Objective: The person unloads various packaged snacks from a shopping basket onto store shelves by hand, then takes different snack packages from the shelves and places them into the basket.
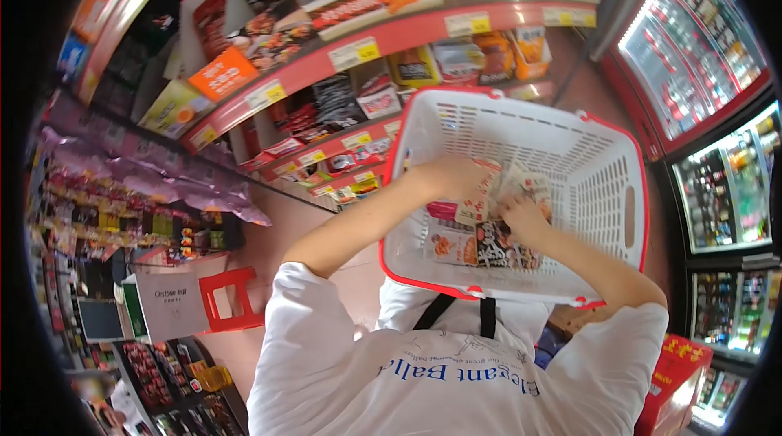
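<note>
A white shopping basket (582, 163) with a red rim is in front of my body. My left hand (458, 178) reaches into it from the left, its fingers closed on the edge of a beige and red snack packet (482, 201). Beside it, my right hand (525, 220) is inside the basket with its fingers bent against a pale packet (533, 183); its fingertips are partly hidden. Below the hands lie a black packet (497, 247) with white lettering and a white and orange packet (450, 246). A pink packet (441, 210) shows under my left wrist.
Snack shelves (407, 33) with price tags curve across the front. Glass-door drink coolers (725, 183) line the right. At the left are hanging purple packages (155, 175) and a red stool (232, 299). A red box (674, 379) stands at the lower right; another person (110, 403) is partly visible lower left.
</note>
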The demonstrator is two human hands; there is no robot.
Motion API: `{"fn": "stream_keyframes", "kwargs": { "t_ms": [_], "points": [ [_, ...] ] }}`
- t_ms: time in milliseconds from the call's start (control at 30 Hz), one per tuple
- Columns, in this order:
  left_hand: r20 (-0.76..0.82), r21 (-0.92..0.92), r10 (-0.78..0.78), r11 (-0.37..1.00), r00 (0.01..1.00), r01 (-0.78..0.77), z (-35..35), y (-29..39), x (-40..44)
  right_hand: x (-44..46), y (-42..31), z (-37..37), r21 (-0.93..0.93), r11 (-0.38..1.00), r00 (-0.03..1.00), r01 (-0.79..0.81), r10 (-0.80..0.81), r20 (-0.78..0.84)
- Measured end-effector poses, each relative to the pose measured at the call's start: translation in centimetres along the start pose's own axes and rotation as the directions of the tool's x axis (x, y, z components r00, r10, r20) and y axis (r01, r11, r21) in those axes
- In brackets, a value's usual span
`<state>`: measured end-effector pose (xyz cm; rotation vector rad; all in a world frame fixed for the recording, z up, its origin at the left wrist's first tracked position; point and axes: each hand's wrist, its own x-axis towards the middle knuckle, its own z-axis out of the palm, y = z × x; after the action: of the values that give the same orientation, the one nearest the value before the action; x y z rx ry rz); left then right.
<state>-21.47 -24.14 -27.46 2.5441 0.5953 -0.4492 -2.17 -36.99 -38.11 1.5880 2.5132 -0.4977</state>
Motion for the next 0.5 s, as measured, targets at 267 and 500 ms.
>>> {"fn": "stream_keyframes", "kwargs": {
  "t_ms": [267, 500],
  "points": [
    [-0.15, -0.04, 0.123, 0.991, 0.981, -0.13, 0.1, 0.8, -0.6, -0.2, -0.6, 0.0, -0.116, 0.992, 0.998, -0.042, 0.036, -0.052],
    [-0.299, -0.181, 0.196, 0.949, 0.934, -0.258, -0.2, -0.7, -0.9, 1.3, -1.8, -6.6, -0.023, 0.997, 0.98, -0.078, 0.072, -0.188]
  ]
}}
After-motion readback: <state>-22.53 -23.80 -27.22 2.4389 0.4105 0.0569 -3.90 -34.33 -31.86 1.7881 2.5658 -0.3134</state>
